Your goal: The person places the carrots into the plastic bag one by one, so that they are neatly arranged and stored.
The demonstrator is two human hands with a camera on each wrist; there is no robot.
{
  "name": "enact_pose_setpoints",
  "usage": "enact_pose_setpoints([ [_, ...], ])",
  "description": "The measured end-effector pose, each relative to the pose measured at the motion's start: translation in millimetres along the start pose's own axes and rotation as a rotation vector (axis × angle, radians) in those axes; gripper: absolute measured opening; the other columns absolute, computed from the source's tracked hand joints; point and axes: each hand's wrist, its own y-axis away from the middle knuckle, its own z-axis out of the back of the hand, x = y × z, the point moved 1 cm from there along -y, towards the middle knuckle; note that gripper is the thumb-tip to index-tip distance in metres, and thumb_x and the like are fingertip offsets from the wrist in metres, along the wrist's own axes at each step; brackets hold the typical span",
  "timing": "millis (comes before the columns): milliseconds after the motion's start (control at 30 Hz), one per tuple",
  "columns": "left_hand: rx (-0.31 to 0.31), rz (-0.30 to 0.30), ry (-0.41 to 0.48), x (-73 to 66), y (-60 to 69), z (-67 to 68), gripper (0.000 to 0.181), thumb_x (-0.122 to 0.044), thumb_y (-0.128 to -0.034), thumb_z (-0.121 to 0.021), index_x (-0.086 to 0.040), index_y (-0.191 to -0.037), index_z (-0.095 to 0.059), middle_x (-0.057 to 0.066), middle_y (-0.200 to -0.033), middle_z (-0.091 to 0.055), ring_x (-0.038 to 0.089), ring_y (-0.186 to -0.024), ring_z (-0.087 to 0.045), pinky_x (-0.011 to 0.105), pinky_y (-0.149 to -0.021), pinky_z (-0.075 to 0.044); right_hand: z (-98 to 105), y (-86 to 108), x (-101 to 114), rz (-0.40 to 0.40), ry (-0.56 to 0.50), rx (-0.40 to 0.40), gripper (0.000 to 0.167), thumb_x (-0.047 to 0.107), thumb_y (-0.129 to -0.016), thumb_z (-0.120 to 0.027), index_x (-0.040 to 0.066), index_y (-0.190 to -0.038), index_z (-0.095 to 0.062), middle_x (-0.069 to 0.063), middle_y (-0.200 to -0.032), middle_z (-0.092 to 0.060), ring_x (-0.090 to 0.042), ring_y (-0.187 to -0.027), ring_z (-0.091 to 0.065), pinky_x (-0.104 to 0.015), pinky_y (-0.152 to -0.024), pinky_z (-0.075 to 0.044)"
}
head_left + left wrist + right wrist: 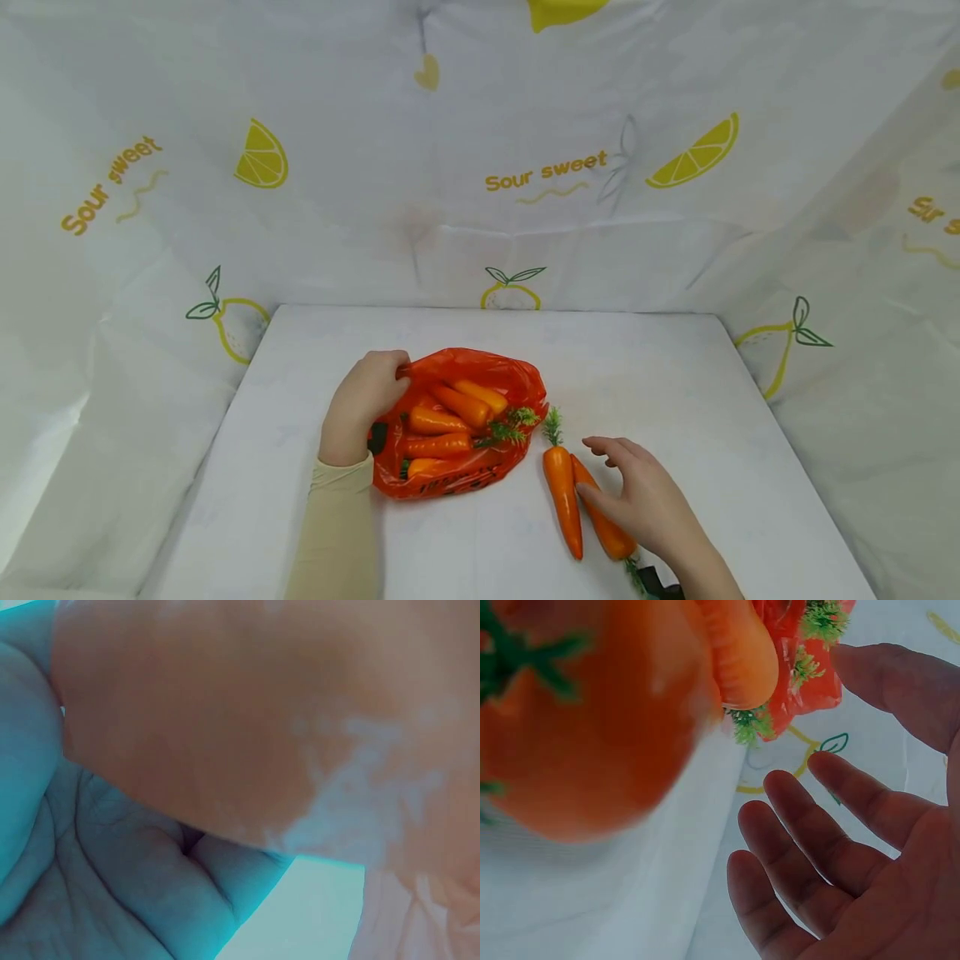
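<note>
A red plastic bag (457, 358) lies with its mouth spread, several orange carrots (438, 446) inside. The left hand (366, 396) grips the bag's left edge; in the left wrist view the bag's film (195, 712) covers part of the palm (112, 877). Right of the bag, two carrots lie on the table, one (562, 500) with its green top toward the bag, the other (611, 533) with its top toward the person. Over the second carrot is the right hand (645, 500), fingers apart and relaxed, holding nothing; the right wrist view shows this hand (855, 862) beside a carrot (607, 735).
The white table (300, 342) is bounded at the back and sides by a pale sheet (360, 208) printed with lemons and lettering. Dark wrist-worn pieces show at both wrists.
</note>
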Motion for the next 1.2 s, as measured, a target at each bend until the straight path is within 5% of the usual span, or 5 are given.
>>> enact_pose_setpoints([
  [667,0.003,-0.003,-0.003,-1.0,0.0,0.8,0.014,-0.01,-0.1056,-0.067,-0.008,-0.115,-0.077,0.006,-0.098,-0.073,0.025,-0.083,-0.061,0.039,-0.079,-0.055,-20.6,-1.6,-10.2,-0.103,-0.025,0.074,0.07,0.042,-0.08,-0.099,0.024,-0.142,-0.072,0.0,-0.13,-0.073,-0.019,-0.105,-0.064,-0.043,-0.086,-0.063],
  [967,0.009,0.004,0.001,-1.6,0.0,0.5,0.014,-0.011,-0.1056,-0.068,-0.008,-0.116,-0.077,0.006,-0.1,-0.075,0.025,-0.084,-0.062,0.04,-0.08,-0.056,-27.9,-3.6,-15.2,-0.088,-0.017,0.078,0.073,0.045,-0.078,-0.101,0.021,-0.14,-0.073,0.002,-0.122,-0.074,-0.013,-0.091,-0.059,-0.032,-0.077,-0.057],
  [1200,0.002,-0.006,-0.003,-1.7,0.5,-0.5,0.013,-0.01,-0.1055,-0.069,-0.008,-0.115,-0.077,0.006,-0.1,-0.075,0.024,-0.083,-0.061,0.039,-0.079,-0.055,-33.3,-5.1,-17.7,-0.112,-0.016,0.095,0.065,0.034,-0.079,-0.101,0.019,-0.136,-0.074,0.003,-0.114,-0.074,-0.013,-0.085,-0.058,-0.031,-0.076,-0.056],
])
